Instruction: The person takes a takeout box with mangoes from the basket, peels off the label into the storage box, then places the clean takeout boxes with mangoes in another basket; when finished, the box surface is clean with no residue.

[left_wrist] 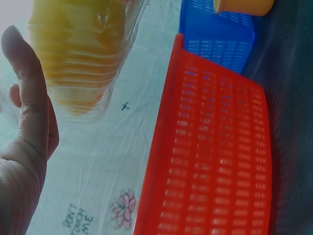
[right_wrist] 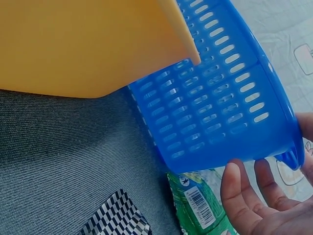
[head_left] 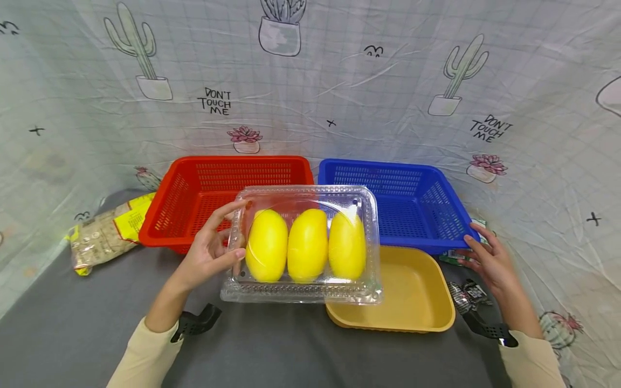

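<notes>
My left hand (head_left: 206, 253) grips the left side of a clear plastic clamshell box (head_left: 303, 291), thumb in front and other fingers at its edge and behind it. Three smooth yellow oval fruits (head_left: 307, 245) lie side by side inside. The box is held up, tilted toward the head camera, overlapping the red basket (head_left: 165, 215), blue basket (head_left: 398, 242) and yellow tray (head_left: 412, 318) in view. Over on the right, my right hand (head_left: 495, 264) touches the blue basket's near right corner with loosely extended fingers. In the right wrist view, fingertips (right_wrist: 232, 176) meet that basket's lower side.
A clear and yellow packet (head_left: 104, 237) lies left of the red basket. Beside the blue basket is a green packet (right_wrist: 200, 200); a black-and-white checkered wrapper (head_left: 461, 296) lies nearer on the grey cloth (head_left: 271, 345). A cactus-printed curtain (head_left: 339, 97) hangs behind.
</notes>
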`<state>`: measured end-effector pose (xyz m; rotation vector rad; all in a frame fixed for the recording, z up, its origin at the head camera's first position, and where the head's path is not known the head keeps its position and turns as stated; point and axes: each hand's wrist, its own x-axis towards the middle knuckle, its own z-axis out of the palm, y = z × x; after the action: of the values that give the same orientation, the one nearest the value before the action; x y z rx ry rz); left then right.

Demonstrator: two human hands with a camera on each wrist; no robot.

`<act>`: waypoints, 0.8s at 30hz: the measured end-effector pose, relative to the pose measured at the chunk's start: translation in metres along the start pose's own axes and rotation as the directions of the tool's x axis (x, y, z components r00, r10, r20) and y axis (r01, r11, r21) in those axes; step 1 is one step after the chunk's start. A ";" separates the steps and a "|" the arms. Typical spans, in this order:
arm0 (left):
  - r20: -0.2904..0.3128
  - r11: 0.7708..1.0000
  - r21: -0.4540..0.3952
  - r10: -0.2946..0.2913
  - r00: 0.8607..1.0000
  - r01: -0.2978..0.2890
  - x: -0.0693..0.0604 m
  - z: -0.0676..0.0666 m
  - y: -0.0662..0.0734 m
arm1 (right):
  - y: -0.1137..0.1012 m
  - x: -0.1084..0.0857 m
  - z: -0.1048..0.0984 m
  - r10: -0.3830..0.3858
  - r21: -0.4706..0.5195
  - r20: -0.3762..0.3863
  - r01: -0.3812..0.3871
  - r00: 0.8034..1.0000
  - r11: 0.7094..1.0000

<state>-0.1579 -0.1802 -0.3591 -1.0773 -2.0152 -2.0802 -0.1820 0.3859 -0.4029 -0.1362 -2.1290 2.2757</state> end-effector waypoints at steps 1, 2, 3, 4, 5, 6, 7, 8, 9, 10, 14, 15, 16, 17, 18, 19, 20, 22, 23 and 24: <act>-0.007 1.000 0.001 0.005 1.000 -0.005 0.002 0.002 -0.001 | 0.000 0.000 0.000 0.001 -0.009 -0.002 -0.001 1.000 1.000; -0.012 1.000 0.001 0.004 1.000 -0.004 0.004 0.004 -0.002 | 0.001 0.000 0.000 0.003 -0.016 -0.004 -0.003 1.000 1.000; -0.020 1.000 0.001 0.006 1.000 -0.006 0.006 0.005 -0.003 | 0.001 0.000 0.000 0.002 -0.016 -0.003 -0.002 1.000 1.000; -0.026 1.000 0.008 0.006 1.000 -0.006 0.008 0.007 -0.005 | 0.001 -0.001 0.000 0.002 -0.015 -0.006 -0.002 1.000 1.000; -0.031 1.000 0.011 0.007 0.999 -0.007 0.010 0.009 -0.006 | 0.001 -0.001 0.000 0.002 -0.016 -0.007 -0.002 1.000 1.000; -0.036 1.000 0.016 0.010 0.999 -0.009 0.012 0.010 -0.008 | 0.001 -0.001 0.000 0.001 -0.013 -0.008 -0.002 1.000 1.000; -0.037 1.000 0.016 0.011 0.999 -0.011 0.013 0.012 -0.011 | 0.001 -0.001 0.001 0.000 -0.008 -0.007 0.000 1.000 1.000; -0.041 1.000 0.020 0.010 0.999 -0.009 0.015 0.013 -0.013 | 0.001 -0.001 0.001 -0.001 -0.004 -0.005 0.001 1.000 1.000; -0.049 1.000 0.028 0.010 0.999 -0.009 0.017 0.014 -0.016 | 0.001 -0.001 0.001 -0.003 -0.004 -0.002 0.003 1.000 1.000; -0.050 1.000 0.026 0.005 0.999 -0.004 0.018 0.016 -0.018 | 0.001 -0.001 0.001 -0.001 -0.010 -0.004 0.001 1.000 1.000; -0.057 1.000 0.017 -0.007 0.998 0.008 0.023 0.020 -0.028 | 0.001 0.000 0.001 0.001 -0.034 -0.002 -0.001 1.000 0.999; -0.056 1.000 0.014 -0.015 0.998 0.015 0.025 0.022 -0.030 | 0.001 0.000 0.001 0.001 -0.042 -0.004 -0.001 1.000 0.999; -0.051 1.000 0.007 -0.019 0.999 0.019 0.026 0.023 -0.032 | 0.002 0.000 0.001 0.001 -0.048 -0.007 -0.002 1.000 0.999; -0.047 1.000 0.008 -0.022 0.999 0.023 0.028 0.024 -0.033 | 0.002 -0.001 0.001 0.002 -0.052 -0.011 -0.003 1.000 0.999; -0.043 1.000 0.007 -0.024 0.999 0.025 0.029 0.025 -0.035 | 0.002 -0.001 0.001 0.002 -0.054 -0.016 -0.003 1.000 0.999; -0.040 1.000 0.009 -0.023 0.999 0.023 0.031 0.027 -0.037 | 0.003 -0.001 0.001 0.003 -0.053 -0.020 -0.004 1.000 0.999; -0.038 1.000 0.010 -0.020 0.999 0.021 0.033 0.028 -0.038 | 0.003 -0.001 0.001 0.003 -0.053 -0.023 -0.005 1.000 0.999; -0.040 1.000 0.015 -0.013 0.999 0.013 0.036 0.030 -0.042 | 0.003 -0.001 0.001 0.002 -0.052 -0.025 -0.004 1.000 0.999; -0.044 1.000 0.020 -0.009 0.999 0.010 0.038 0.031 -0.043 | 0.003 -0.001 0.001 0.001 -0.052 -0.025 -0.002 1.000 0.999; -0.048 1.000 0.027 -0.006 0.999 0.007 0.039 0.032 -0.044 | 0.003 -0.001 0.001 0.000 -0.052 -0.025 -0.002 1.000 0.999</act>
<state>-0.1950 -0.1283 -0.3804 -1.0081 -2.0218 -2.0547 -0.1812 0.3843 -0.4056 -0.1663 -2.1771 2.2076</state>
